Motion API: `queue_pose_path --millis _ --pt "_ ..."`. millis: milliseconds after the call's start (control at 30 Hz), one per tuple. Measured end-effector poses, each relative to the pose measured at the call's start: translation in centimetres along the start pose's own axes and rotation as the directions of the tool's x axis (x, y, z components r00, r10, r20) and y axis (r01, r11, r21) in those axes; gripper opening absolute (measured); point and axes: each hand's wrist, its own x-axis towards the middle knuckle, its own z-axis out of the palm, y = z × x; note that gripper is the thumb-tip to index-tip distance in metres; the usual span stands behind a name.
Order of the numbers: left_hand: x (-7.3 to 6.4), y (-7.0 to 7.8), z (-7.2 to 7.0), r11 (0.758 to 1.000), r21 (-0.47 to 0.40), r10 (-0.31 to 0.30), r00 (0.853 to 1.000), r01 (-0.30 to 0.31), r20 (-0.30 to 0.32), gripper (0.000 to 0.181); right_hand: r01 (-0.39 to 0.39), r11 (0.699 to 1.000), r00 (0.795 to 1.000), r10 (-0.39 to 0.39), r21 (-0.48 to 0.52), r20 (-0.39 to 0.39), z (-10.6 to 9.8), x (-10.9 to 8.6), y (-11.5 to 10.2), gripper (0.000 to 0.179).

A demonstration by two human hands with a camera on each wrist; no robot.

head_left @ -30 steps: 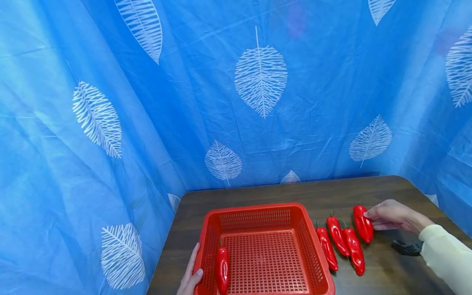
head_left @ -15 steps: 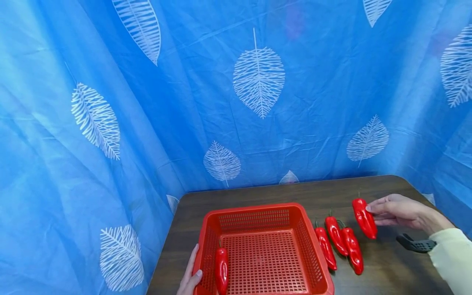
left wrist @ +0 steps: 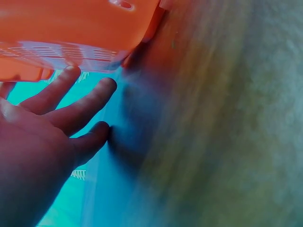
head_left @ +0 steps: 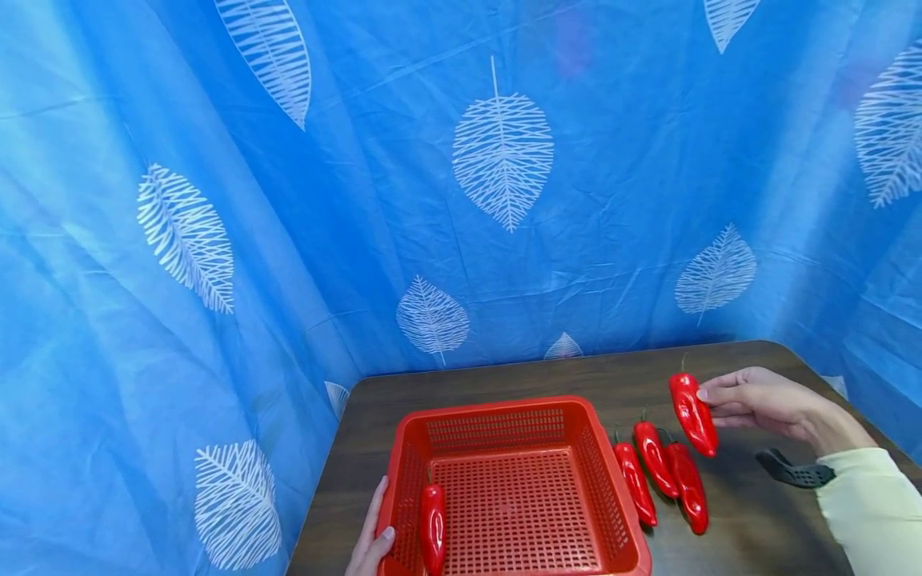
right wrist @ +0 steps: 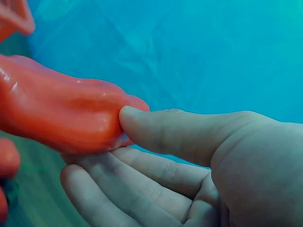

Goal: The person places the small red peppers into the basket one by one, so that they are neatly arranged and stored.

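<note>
My right hand (head_left: 771, 404) pinches a red pepper (head_left: 691, 412) between thumb and fingers, above the table and right of the other peppers. The right wrist view shows the thumb on top of this glossy pepper (right wrist: 71, 109) and the fingers beneath. My left hand (head_left: 370, 536) rests at the left side of a red plastic basket (head_left: 497, 406), its thumb tip at the rim. In the left wrist view, straight, spread fingers (left wrist: 85, 109) lie by the basket's outer wall (left wrist: 71, 23). One red pepper (head_left: 434, 524) lies inside the basket on its left.
Three more red peppers, a left one (head_left: 635, 484), a middle one (head_left: 655, 460) and a right one (head_left: 687, 488), lie on the dark wooden table (head_left: 763, 520) beside the basket's right wall. A blue curtain (head_left: 612, 200) with white leaf prints hangs behind.
My right hand has lifted the pepper off the table, then moved it left and farther back. The left hand and the basket stay in place.
</note>
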Motion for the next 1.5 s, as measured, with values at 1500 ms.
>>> queue_pose_path --millis 1500 --pt "1.3 -3.4 -3.5 0.998 -0.061 -0.004 0.998 0.008 0.064 0.083 0.208 0.977 0.971 -0.212 0.045 0.110 24.7 7.8 -9.5 0.029"
